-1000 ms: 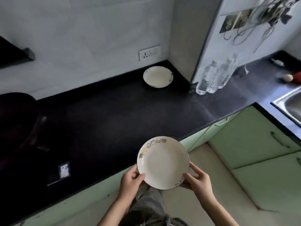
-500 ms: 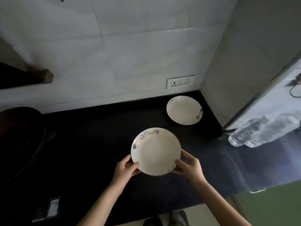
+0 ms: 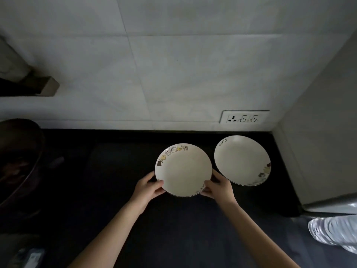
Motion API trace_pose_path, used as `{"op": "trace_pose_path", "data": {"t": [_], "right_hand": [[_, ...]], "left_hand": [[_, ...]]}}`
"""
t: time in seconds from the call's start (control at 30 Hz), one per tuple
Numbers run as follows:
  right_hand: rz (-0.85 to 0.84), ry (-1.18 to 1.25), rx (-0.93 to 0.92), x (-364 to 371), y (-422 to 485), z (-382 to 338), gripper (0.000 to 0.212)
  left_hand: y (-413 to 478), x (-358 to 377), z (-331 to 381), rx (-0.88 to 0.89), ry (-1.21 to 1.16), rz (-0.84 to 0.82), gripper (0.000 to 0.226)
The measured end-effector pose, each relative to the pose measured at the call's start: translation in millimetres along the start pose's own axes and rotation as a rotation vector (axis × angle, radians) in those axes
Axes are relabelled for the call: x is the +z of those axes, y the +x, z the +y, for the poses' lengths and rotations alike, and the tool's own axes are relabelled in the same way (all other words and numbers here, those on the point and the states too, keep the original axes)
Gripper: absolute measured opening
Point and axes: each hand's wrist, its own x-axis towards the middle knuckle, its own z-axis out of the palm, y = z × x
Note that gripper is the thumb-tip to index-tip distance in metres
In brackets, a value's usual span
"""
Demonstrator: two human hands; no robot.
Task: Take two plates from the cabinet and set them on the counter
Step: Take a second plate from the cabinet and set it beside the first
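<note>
A white plate (image 3: 183,170) with small cartoon pictures along its rim is held between both my hands, low over the black counter (image 3: 119,190). My left hand (image 3: 147,187) grips its near-left rim and my right hand (image 3: 218,188) grips its near-right rim. Whether the plate touches the counter I cannot tell. A second, matching white plate (image 3: 242,160) lies flat on the counter just to the right, in the back corner, almost touching the held one.
A dark round pan (image 3: 17,161) sits at the left edge. Behind the plates, a tiled wall carries a socket plate (image 3: 244,116). A side wall (image 3: 318,132) closes the right. Plastic water bottles (image 3: 336,233) lie at the lower right.
My hands have carried the plate forward over the counter, from in front of the cabinets to beside the second plate. The view has swung down towards the back corner.
</note>
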Motion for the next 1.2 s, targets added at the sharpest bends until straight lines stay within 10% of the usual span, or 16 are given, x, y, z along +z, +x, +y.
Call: {"op": "trace_pose_path", "data": {"t": [0.97,1.2], "right_hand": [[0.197,0.078,0.092,22,41,0,0.047],[0.222,-0.025,0.146,15,-8,-30,0.032]], "left_hand": [[51,4,20,-0.055,-0.056,0.005,0.061],[-7,12,42,0.035,0.297,0.163,0.048]]}}
